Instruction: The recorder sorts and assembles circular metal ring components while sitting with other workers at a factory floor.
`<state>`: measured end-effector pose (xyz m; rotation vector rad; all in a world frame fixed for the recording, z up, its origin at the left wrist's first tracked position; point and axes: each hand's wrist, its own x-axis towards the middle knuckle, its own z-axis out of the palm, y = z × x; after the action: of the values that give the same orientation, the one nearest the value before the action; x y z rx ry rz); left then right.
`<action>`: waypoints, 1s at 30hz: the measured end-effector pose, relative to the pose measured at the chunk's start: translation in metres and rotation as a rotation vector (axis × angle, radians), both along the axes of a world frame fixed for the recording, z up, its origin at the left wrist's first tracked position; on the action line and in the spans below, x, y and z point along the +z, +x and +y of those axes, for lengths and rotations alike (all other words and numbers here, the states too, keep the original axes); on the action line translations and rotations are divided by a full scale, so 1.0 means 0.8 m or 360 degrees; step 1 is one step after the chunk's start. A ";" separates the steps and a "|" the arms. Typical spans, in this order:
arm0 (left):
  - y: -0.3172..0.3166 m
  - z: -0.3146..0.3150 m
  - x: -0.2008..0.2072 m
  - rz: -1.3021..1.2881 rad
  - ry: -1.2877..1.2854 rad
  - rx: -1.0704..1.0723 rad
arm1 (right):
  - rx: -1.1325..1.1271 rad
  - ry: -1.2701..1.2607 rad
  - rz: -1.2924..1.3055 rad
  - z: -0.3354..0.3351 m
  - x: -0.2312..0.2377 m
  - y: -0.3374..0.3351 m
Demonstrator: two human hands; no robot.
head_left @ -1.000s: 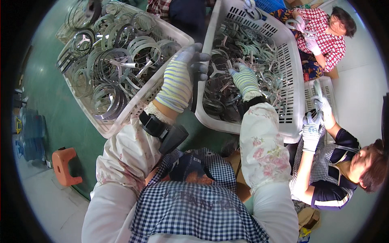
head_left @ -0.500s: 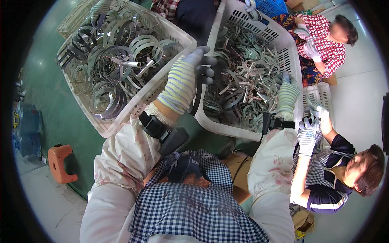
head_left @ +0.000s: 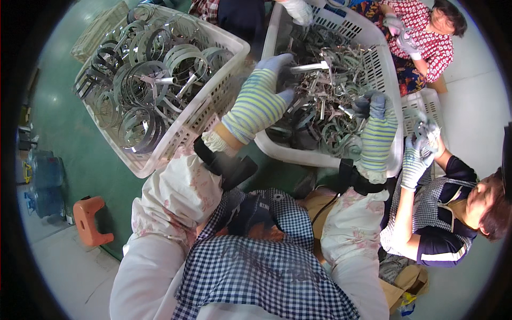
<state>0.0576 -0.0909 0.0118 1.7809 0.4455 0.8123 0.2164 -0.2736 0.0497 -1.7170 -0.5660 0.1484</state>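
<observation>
My left hand (head_left: pixel 258 101), in a striped yellow-green knit glove with dark fingertips, is over the left rim of the right-hand crate (head_left: pixel 306 156). Its fingers are curled and partly blurred around a metal clamp (head_left: pixel 311 67), whose silver tube points right; the rest of the clamp is hidden. My right hand (head_left: pixel 378 128), gloved alike, is at the crate's right side with curled fingers near the heap of clamps (head_left: pixel 328 98). What those fingers hold, if anything, is hidden. In the left-hand crate (head_left: pixel 178 138) lie several round metal band clamps (head_left: pixel 144 82).
Two co-workers sit at the right; the nearer one's gloved hands (head_left: pixel 416 160) hold shiny metal pieces. Another person's gloved hand (head_left: pixel 298 10) reaches over the crate's far end. An orange stool (head_left: pixel 90 221) and blue water jugs (head_left: pixel 45 181) stand at the left.
My left hand has moved right, over the right-hand crate; the dark band hanging from it no longer shows. A silver tube now shows at its fingers. Another person's hand has left the left-hand crate.
</observation>
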 end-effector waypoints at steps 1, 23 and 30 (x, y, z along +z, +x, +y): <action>-0.001 0.002 -0.005 0.0034 0.0252 -0.0045 | 0.0103 0.0022 -0.0040 0.001 -0.002 -0.004; -0.003 -0.010 0.043 -0.1108 -0.2043 -0.1140 | 0.0726 -0.0224 0.0036 0.048 -0.059 -0.049; -0.012 0.000 0.033 -0.0769 -0.1574 -0.0755 | 0.1059 0.0480 0.1442 0.033 -0.032 -0.044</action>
<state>0.0477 -0.0911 0.0384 0.6847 0.0497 0.5051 0.1816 -0.2469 0.0241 -0.9565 -0.4112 1.1813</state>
